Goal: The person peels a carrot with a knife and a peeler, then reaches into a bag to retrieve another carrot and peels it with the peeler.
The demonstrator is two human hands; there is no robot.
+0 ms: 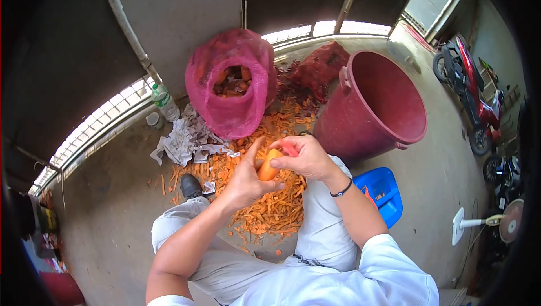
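Observation:
In my left hand is an orange carrot, held between the thumb and the fingers. My right hand is at the carrot's upper end, its thumb against the carrot and its fingers around a small red tool, most of which is hidden. Both hands are above a wide heap of orange peelings on the floor, between my legs. Just beyond the heap stands an open pink mesh sack with carrots inside.
A large dark red bin stands at the right, with a blue tray near my knee. Crumpled paper and a green-labelled bottle are at the left. Farther right are a fan and a red motorcycle.

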